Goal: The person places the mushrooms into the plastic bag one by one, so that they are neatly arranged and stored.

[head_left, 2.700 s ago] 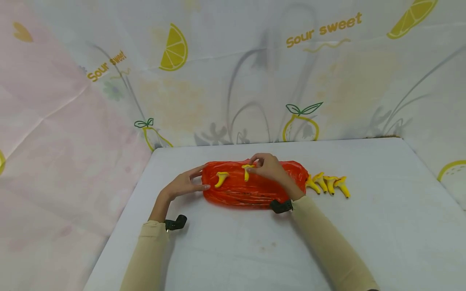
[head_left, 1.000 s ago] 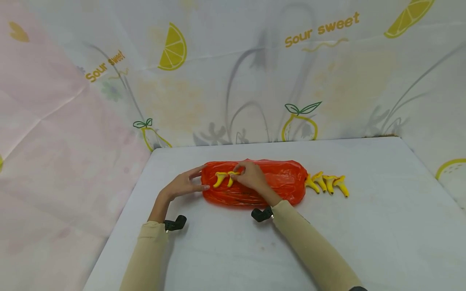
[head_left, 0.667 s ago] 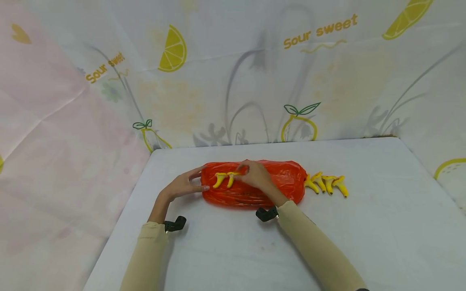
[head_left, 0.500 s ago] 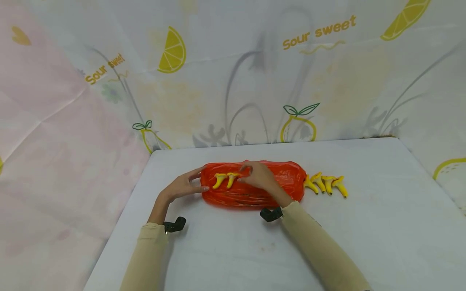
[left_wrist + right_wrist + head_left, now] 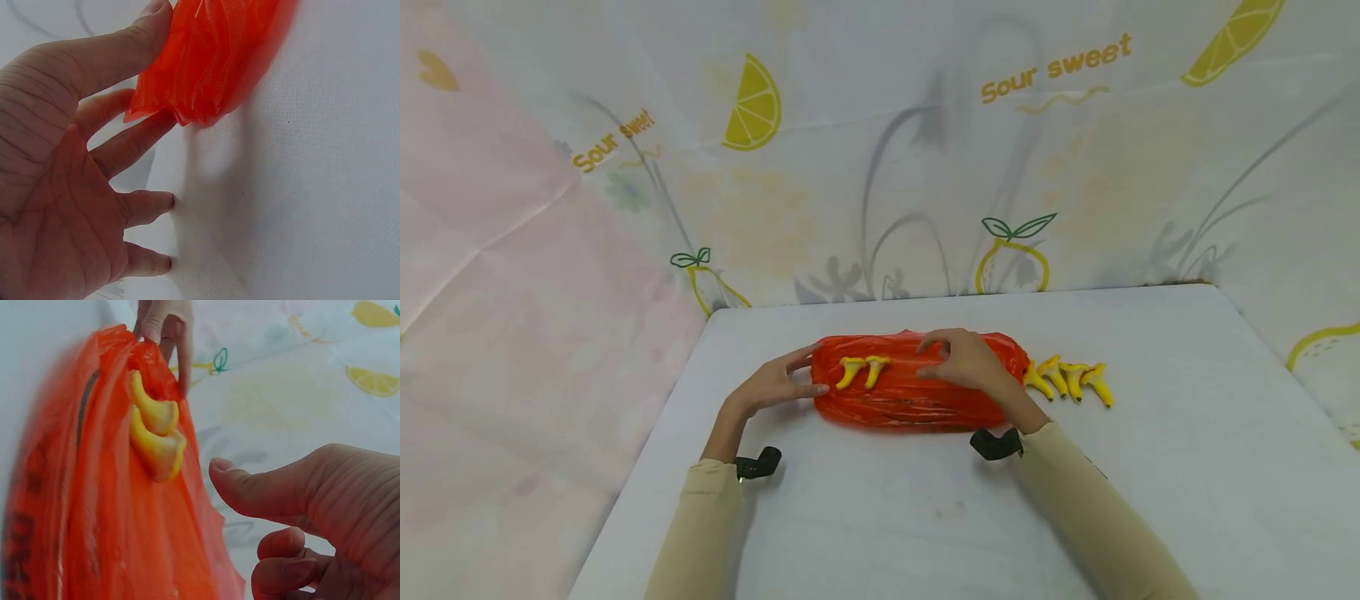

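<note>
Left hand [image 5: 772, 386]: thumb and fingers grip the left end of the red bag [image 5: 910, 408]. Right hand [image 5: 967, 362]: thumb and fingertips parted over the bag, near two yellow mushroom-shaped pieces [image 5: 875, 369] lying on it.

Left hand [image 5: 65, 169] grips end of red bag [image 5: 209, 56] between thumb [image 5: 122, 53] and fingers [image 5: 131, 147]; lower two spread, apart from bag.

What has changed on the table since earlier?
The right hand moved a yellow piece leftward on the red bag, beside another, then let go and drew back rightward. The left hand still holds the bag's left end; the four pieces at right stayed put.
</note>
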The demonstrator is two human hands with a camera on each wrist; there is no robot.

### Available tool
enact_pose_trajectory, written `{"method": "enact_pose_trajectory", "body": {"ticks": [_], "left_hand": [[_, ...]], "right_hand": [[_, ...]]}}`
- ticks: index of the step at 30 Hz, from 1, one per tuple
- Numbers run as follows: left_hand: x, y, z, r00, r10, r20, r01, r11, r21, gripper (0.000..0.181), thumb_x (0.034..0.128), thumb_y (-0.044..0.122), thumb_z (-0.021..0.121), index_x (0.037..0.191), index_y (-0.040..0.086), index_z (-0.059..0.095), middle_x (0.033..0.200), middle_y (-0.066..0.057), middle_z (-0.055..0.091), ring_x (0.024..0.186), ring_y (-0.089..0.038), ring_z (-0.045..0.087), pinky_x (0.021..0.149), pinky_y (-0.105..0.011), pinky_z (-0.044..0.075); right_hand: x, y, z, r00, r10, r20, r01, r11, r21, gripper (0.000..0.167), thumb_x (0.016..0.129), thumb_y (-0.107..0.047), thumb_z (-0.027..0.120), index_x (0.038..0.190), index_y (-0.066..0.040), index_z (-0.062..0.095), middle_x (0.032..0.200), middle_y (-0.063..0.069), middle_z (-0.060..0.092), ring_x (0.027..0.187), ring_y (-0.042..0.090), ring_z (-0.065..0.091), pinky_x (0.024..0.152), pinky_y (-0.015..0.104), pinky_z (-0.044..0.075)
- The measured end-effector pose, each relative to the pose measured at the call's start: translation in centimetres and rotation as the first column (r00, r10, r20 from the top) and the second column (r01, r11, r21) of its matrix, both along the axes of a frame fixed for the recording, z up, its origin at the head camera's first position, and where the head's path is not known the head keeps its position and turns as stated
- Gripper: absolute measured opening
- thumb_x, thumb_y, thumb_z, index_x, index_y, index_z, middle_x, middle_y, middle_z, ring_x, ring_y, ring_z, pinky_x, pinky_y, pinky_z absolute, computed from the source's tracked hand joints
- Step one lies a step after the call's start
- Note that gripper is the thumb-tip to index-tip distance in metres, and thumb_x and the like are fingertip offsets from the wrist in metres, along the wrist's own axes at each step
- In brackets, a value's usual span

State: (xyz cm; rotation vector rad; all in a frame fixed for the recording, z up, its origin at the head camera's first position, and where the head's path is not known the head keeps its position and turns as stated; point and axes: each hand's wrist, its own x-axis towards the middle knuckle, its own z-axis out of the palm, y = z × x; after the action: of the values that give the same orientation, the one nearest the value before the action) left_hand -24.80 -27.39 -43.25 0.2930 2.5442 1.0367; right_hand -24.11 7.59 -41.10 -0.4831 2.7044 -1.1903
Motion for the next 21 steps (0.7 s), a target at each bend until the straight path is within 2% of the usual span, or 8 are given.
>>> {"method": "enact_pose_trajectory", "body": {"ticks": [7, 15, 21], "left_hand": [[0.1, 0.1, 0.3, 1.000, -0.003, -0.005, 0.003, 1.000, -0.003, 0.092, 0.0808, 0.050, 0.077, 0.156, 0.029, 0.030, 0.152, -0.016, 0.041, 0.140, -0.040, 0.033, 0.103, -0.064, 0.037], [0.2, 0.2, 0.4, 1.000, 0.005, 0.012, -0.005, 1.000, 0.003, 0.092, 0.0805, 0.050, 0.077, 0.156, 0.029, 0.030, 0.152, -0.017, 0.041, 0.140, -0.040, 0.033, 0.102, -0.063, 0.038], [0.1, 0.2, 0.3, 1.000, 0.003, 0.007, -0.003, 1.000, -0.001, 0.093, 0.0800, 0.051, 0.077, 0.156, 0.030, 0.029, 0.152, -0.016, 0.040, 0.140, -0.040, 0.032, 0.103, -0.064, 0.037]], "right_hand": [[0.6, 2.4, 1.0, 1.000, 0.010, -0.020, -0.011, 0.999, -0.043, 0.036, 0.080, -0.027, 0.083, 0.111, -0.010, 0.072, 0.065, 0.002, 0.037, 0.058, 0.019, 0.035, 0.052, 0.031, 0.026], [1.0, 5.2, 1.9, 1.000, -0.016, -0.027, 0.015, 0.999, -0.042, 0.034, 0.081, -0.025, 0.082, 0.109, -0.009, 0.072, 0.064, 0.004, 0.038, 0.058, 0.020, 0.038, 0.052, 0.030, 0.029], [1.2, 6.8, 2.4, 0.997, -0.075, 0.003, 0.075, 0.997, -0.014, 0.036, 0.082, -0.026, 0.081, 0.112, -0.010, 0.071, 0.075, 0.007, 0.045, 0.073, 0.023, 0.045, 0.057, 0.031, 0.035]]}}
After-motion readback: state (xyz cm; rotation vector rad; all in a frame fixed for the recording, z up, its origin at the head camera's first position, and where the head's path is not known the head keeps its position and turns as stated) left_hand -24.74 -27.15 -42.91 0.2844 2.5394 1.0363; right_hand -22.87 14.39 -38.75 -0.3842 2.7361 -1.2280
